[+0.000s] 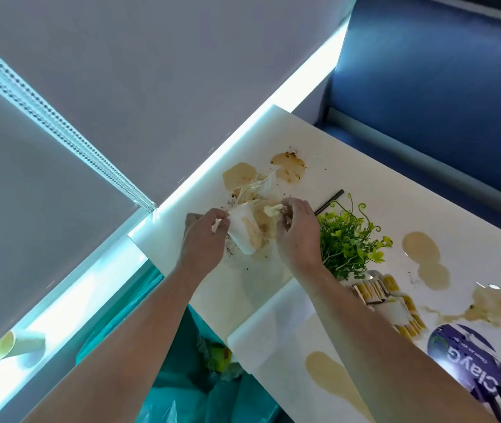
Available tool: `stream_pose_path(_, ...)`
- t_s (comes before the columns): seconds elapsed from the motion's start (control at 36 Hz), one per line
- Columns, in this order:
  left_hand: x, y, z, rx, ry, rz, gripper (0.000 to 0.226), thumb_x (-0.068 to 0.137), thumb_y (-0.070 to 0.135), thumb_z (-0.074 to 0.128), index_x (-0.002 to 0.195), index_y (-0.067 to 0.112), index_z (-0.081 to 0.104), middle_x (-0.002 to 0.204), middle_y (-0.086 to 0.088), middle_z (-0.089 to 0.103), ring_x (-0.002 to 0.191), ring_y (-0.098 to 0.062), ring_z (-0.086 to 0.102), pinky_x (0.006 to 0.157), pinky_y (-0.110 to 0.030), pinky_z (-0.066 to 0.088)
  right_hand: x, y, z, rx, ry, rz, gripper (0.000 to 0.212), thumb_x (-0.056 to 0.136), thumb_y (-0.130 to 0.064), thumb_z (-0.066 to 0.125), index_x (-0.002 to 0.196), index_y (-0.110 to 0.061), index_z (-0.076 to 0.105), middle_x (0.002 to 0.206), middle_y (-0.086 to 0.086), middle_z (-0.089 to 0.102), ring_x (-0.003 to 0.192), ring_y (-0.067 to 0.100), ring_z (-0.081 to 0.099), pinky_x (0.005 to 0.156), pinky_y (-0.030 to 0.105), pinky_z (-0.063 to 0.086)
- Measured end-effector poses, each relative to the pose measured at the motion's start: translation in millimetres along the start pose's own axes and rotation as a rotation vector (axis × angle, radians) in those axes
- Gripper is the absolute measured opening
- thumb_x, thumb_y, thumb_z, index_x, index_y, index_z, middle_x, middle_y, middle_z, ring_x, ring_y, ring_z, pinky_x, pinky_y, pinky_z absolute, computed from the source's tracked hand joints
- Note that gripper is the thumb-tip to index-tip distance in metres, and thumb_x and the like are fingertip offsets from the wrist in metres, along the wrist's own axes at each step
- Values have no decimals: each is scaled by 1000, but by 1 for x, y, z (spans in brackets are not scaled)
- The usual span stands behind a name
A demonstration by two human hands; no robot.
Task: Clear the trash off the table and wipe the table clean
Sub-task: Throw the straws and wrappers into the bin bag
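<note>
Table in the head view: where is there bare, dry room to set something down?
Bare: the far corner past the two brown spills, and the strip between the plant and the blue seat. Crowded: the trash in the left hand and right hand, the sachets, the purple disc.

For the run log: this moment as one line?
phase: clearing trash | left hand: grips stained paper | right hand: pinches crumpled scrap | table: brown spills unwiped | trash bag: below table edge
</note>
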State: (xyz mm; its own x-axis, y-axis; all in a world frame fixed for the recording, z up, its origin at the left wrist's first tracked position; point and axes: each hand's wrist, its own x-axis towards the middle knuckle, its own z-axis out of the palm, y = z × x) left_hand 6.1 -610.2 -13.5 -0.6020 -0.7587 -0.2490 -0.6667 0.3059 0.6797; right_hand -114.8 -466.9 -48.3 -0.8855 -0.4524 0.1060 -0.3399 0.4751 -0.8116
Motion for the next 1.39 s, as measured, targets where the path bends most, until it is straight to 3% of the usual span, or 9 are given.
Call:
stream_pose_path(0.08, -12, -6, -14, 7, 48, 18, 19, 107, 33, 53, 119, 29, 68, 116, -2, 44, 102, -21, 58, 96, -28, 43, -9, -9, -1, 16, 26, -70, 19, 96, -3, 63, 114, -7, 68, 111, 5, 62, 89, 11, 60, 80, 19, 53)
stream_pose_path(0.19, -35, -15, -34, 20, 108, 49, 19, 107, 32, 53, 119, 28, 67, 115, -2, 42, 82, -7, 57, 87, -26, 43, -26, -26, 0, 56, 15, -132, 15, 95, -3, 64, 108, -8, 70, 109, 3, 58, 84, 9, 59, 80, 16, 49)
stream_pose_path(0.33, -64, -34, -55, 12, 145, 43, 20, 107, 34, 51, 119, 28, 66, 120, -1, 40, 84, -4, 58, 68, -11, 36, -55, -46, 7, 80, -29, -170, 12, 95, -8, 66, 104, -15, 70, 116, 2, 47, 93, 10, 55, 83, 17, 48)
stream_pose_path(0.44, -87, -55, -68, 37, 178, 49, 23, 107, 34, 52, 120, 24, 66, 121, -2, 40, 89, -17, 62, 68, -8, 34, -82, -60, 14, 83, -97, -194, 11, 96, -11, 65, 103, -17, 69, 115, -2, 46, 99, 6, 51, 86, 14, 45)
stream_pose_path(0.58, -118, -89, -82, 49, 202, 50, 24, 106, 34, 53, 119, 20, 68, 119, 0, 39, 94, -19, 63, 89, -24, 45, -125, -75, 31, 92, -198, -216, 14, 94, -8, 65, 103, -17, 70, 104, -5, 61, 96, 14, 56, 84, 26, 50)
stream_pose_path(0.81, -155, -153, -90, 97, 236, 25, 20, 103, 34, 58, 112, 21, 71, 109, 4, 44, 85, -21, 63, 87, -44, 55, -191, -84, 56, 32, -413, -243, 9, 93, -15, 67, 102, -17, 69, 95, -6, 65, 87, 13, 58, 81, 30, 52)
stream_pose_path(1.06, -185, -215, -84, 236, 190, -44, 14, 97, 36, 68, 102, 28, 78, 97, 8, 54, 82, -17, 60, 79, -34, 48, -240, -74, 83, -70, -540, -151, 10, 95, -20, 72, 91, -22, 63, 86, -10, 64, 74, 6, 55, 67, 14, 42)
stream_pose_path(1.22, -195, -235, -79, 247, 94, -104, 23, 96, 35, 70, 116, 28, 77, 102, 8, 53, 85, -12, 58, 81, -29, 43, -253, -61, 94, -261, -797, -61, 26, 94, -23, 71, 118, -17, 65, 111, 1, 66, 101, 22, 61, 89, 34, 52)
stream_pose_path(1.39, -193, -232, -83, 245, 105, -93, 30, 97, 40, 68, 125, 29, 73, 109, 7, 54, 87, -16, 62, 86, -30, 47, -251, -61, 92, -282, -739, -114, 27, 95, -18, 68, 121, -15, 64, 116, 4, 64, 107, 22, 60, 97, 34, 49)
